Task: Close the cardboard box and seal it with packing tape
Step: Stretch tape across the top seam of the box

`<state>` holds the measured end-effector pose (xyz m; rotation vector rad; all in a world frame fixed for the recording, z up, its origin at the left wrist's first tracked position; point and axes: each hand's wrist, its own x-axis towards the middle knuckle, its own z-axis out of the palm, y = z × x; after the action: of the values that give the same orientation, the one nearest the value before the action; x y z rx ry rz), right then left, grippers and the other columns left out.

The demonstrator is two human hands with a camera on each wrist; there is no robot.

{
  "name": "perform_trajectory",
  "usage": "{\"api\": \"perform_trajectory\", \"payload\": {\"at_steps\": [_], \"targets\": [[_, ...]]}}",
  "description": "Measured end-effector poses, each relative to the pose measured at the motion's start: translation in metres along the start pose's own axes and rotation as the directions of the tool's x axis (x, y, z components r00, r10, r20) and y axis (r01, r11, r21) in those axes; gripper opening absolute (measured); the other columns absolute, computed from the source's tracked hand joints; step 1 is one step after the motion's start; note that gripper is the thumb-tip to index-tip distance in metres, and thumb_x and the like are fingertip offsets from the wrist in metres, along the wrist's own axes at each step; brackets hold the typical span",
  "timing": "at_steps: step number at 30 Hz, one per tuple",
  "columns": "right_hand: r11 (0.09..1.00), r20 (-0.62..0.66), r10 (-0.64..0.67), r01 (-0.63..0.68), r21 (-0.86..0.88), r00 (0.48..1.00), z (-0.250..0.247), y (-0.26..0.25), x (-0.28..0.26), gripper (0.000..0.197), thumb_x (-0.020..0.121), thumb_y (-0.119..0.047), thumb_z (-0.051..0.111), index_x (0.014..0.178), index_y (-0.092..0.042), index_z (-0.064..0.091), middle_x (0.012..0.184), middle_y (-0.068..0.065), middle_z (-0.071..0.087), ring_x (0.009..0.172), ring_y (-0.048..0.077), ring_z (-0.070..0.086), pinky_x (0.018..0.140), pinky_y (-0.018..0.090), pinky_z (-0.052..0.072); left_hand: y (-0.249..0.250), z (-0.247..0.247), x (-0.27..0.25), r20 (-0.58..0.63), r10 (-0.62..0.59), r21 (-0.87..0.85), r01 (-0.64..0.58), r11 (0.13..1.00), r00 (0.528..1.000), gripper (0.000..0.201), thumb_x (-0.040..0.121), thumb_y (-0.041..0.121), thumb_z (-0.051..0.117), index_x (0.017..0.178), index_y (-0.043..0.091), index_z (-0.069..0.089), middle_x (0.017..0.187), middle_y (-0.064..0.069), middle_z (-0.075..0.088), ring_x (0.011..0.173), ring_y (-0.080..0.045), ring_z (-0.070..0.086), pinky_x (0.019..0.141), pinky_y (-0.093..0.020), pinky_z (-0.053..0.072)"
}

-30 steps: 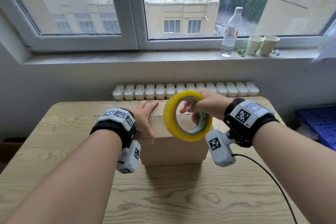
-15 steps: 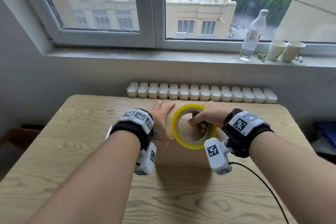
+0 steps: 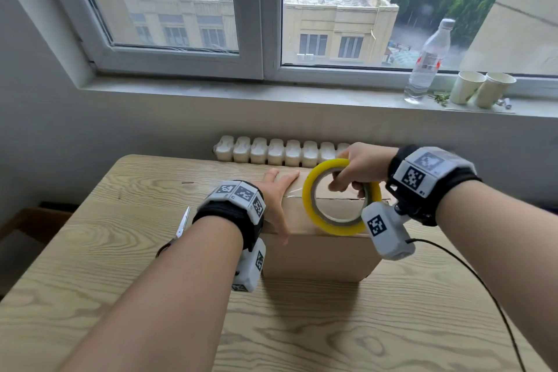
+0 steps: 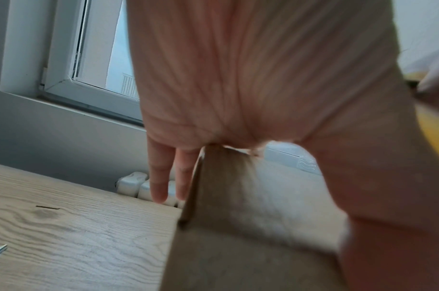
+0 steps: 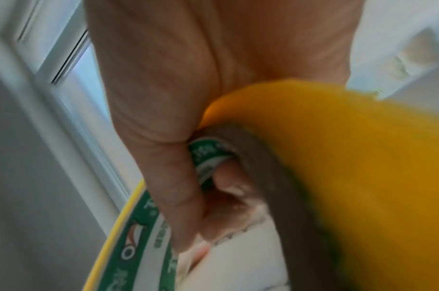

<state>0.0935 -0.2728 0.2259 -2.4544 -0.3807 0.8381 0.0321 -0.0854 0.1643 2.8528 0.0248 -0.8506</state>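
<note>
A brown cardboard box (image 3: 317,254) stands on the wooden table (image 3: 105,251) with its top flaps folded flat. My left hand (image 3: 276,190) lies flat over the box's left top edge, fingers straight, and presses down the end of a clear tape strip (image 3: 294,192). In the left wrist view the fingers (image 4: 161,177) hang past the box corner (image 4: 238,216). My right hand (image 3: 359,166) grips the yellow tape roll (image 3: 338,198) through its core above the box top. The right wrist view shows my fingers curled round the roll (image 5: 338,157).
Scissors (image 3: 181,226) lie on the table just left of my left wrist. A white radiator (image 3: 271,151) runs behind the table. On the windowsill stand a water bottle (image 3: 427,60) and two paper cups (image 3: 483,87). A black cable (image 3: 471,275) trails from my right wrist.
My right hand has drawn the roll to the right along the box top, stretching out a clear strip. My left hand has stayed on the box's left edge. The view has shifted left.
</note>
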Motion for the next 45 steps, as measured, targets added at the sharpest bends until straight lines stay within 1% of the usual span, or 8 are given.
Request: {"api": "perform_trajectory", "payload": {"at_steps": [5,13,23,28,36,38,41,45], "targets": [[0.989,-0.082,0.098,-0.106,-0.099,0.992,0.005,-0.003,0.001,0.017,0.079,-0.015,0.074,0.074,0.000,0.067,0.053,0.004,0.057,0.043,0.017,0.051,0.045,0.023,0.049,0.001,0.001,0.001,0.007,-0.004,-0.003,0.004,1.000,1.000,0.145,0.046,0.044,0.089,0.145,0.046,-0.016,0.157,0.007,-0.019,0.147,-0.025,0.009,0.109,-0.050,0.033],[0.937,-0.142,0.160,-0.195,-0.289,0.977,0.011,-0.020,0.010,0.020,0.077,-0.015,0.074,0.062,-0.006,0.064,0.064,0.006,0.063,0.058,0.020,0.058,0.073,0.033,0.055,0.001,0.001,0.001,0.015,-0.018,0.014,0.018,1.000,1.000,0.146,0.040,0.049,0.087,0.142,0.052,-0.018,0.156,0.010,-0.021,0.146,-0.029,0.013,0.106,-0.053,0.036],[0.899,-0.148,0.257,-0.293,-0.326,0.955,0.011,-0.005,0.008,0.022,0.077,-0.016,0.074,0.061,-0.007,0.063,0.064,0.005,0.064,0.063,0.021,0.061,0.074,0.032,0.055,0.003,0.001,-0.003,0.049,-0.012,-0.038,0.014,0.999,0.999,0.143,0.050,0.043,0.089,0.143,0.049,-0.019,0.155,0.007,-0.029,0.147,-0.031,0.008,0.106,-0.054,0.037],[0.921,-0.169,0.285,-0.318,-0.223,0.943,0.007,0.007,0.005,0.023,0.081,-0.012,0.072,0.064,-0.005,0.059,0.058,0.005,0.061,0.052,0.019,0.057,0.056,0.026,0.049,0.003,0.003,-0.004,0.061,0.000,-0.065,0.004,0.998,0.998,0.142,0.052,0.041,0.089,0.144,0.049,-0.019,0.154,0.007,-0.031,0.147,-0.029,0.005,0.107,-0.052,0.036],[0.969,-0.182,0.230,-0.209,0.129,0.956,-0.020,0.044,-0.013,0.017,0.074,-0.011,0.075,0.067,-0.002,0.062,0.059,0.012,0.059,0.066,0.031,0.058,0.086,0.048,0.053,-0.001,-0.015,-0.006,0.062,0.011,-0.062,-0.007,0.998,0.998,0.139,0.044,0.063,0.084,0.144,0.051,-0.012,0.158,0.002,-0.020,0.148,-0.030,0.003,0.114,-0.056,0.023],[0.940,-0.176,0.245,-0.189,0.285,0.953,-0.020,0.052,-0.016,0.016,0.077,-0.006,0.073,0.069,0.000,0.060,0.054,0.012,0.056,0.057,0.029,0.057,0.085,0.048,0.053,0.003,-0.030,-0.013,-0.051,-0.001,-0.111,-0.004,0.994,0.999,0.124,0.049,0.061,0.084,0.147,0.047,0.010,0.159,-0.001,0.002,0.145,-0.029,0.018,0.113,-0.053,0.028],[0.863,-0.136,0.284,-0.191,0.468,0.949,-0.011,0.063,-0.020,0.018,0.084,-0.001,0.066,0.070,0.000,0.055,0.047,0.009,0.052,0.044,0.023,0.055,0.068,0.040,0.054,0.009,-0.041,-0.018,-0.260,-0.033,-0.254,-0.035,0.966,0.965,0.044,0.076,0.029,0.076,0.115,0.016,0.061,0.118,-0.009,0.058,0.103,-0.022,0.060,0.091,-0.036,0.052],[0.854,-0.080,0.265,-0.196,0.481,0.961,0.002,0.080,-0.023,0.022,0.086,-0.011,0.065,0.068,-0.003,0.055,0.050,0.009,0.057,0.059,0.027,0.056,0.078,0.043,0.047,0.027,-0.019,-0.009,-0.133,-0.067,-0.410,0.007,0.912,0.989,0.008,0.088,0.016,0.065,0.088,0.008,0.063,0.077,-0.008,0.066,0.061,-0.017,0.061,0.065,-0.029,0.058]]}}
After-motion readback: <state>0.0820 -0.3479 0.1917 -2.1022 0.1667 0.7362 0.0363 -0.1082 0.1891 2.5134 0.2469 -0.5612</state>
